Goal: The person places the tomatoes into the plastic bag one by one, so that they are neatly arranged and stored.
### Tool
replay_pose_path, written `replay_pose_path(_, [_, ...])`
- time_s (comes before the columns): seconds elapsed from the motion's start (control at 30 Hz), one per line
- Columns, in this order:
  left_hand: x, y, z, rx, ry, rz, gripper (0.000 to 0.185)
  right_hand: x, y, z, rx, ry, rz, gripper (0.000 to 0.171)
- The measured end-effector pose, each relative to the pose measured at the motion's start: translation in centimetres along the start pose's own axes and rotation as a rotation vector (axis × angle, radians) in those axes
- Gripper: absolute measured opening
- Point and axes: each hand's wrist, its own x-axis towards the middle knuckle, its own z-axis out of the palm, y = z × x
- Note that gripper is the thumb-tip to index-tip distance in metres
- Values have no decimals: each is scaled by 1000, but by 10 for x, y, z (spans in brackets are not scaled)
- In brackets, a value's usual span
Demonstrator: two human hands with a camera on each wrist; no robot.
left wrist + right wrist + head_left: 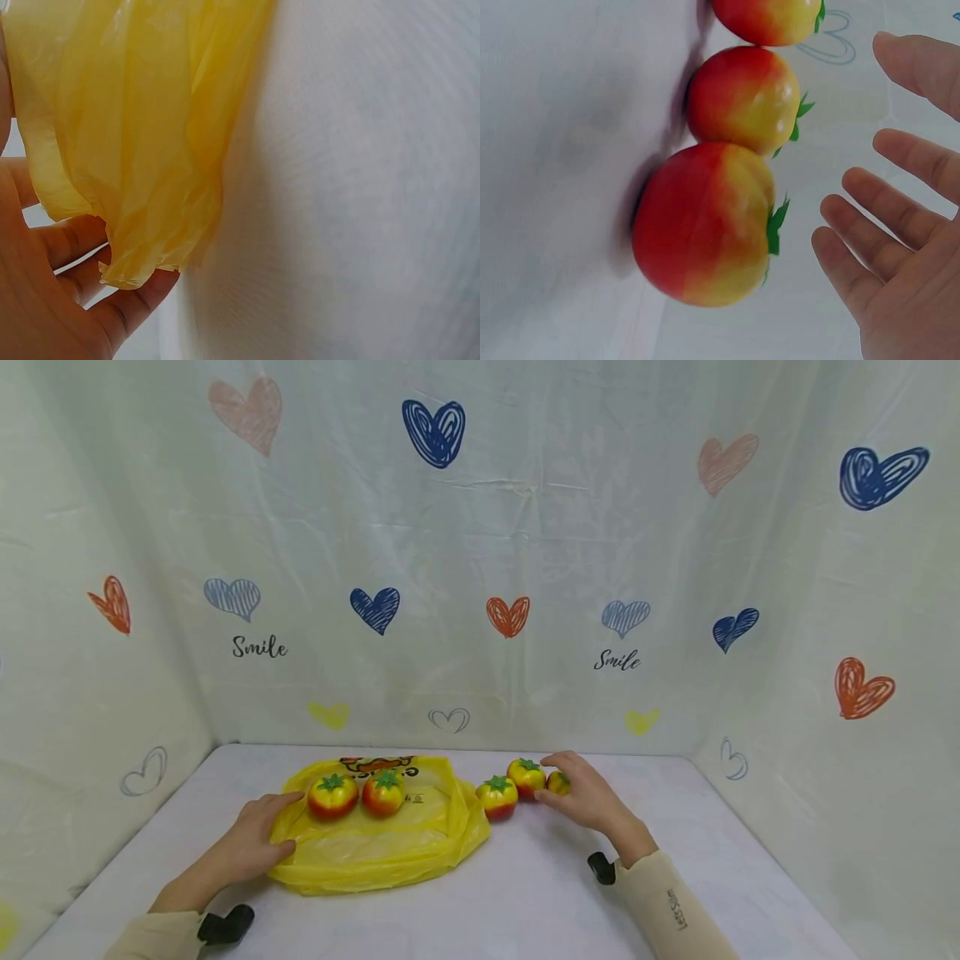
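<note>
Tomatoes [705, 225] by open right hand [588, 797] (bag [375, 843] left).

The yellow bag [375, 852] was thin plastic film, translucent and crinkled, with a soft sheen along its folds. The toy tomatoes [705, 221] looked like smooth moulded plastic or foam, glossy enough to show pale highlights on their red-and-yellow skin, with matt green leaf caps. The table [525, 902] wore a matt white cloth with a fine woven grain. The backdrop [525, 527] was creased, faintly shiny sheeting printed with hearts.
</note>
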Motion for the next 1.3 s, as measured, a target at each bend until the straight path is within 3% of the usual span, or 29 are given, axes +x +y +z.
replay_pose_path(0.53, [0, -2, 1, 10, 12, 29, 68, 1, 31, 2, 30, 6, 90, 50])
replay_pose_path(1.3, [1, -2, 2, -8, 0, 22, 68, 1, 46, 12, 87, -49, 213, 63])
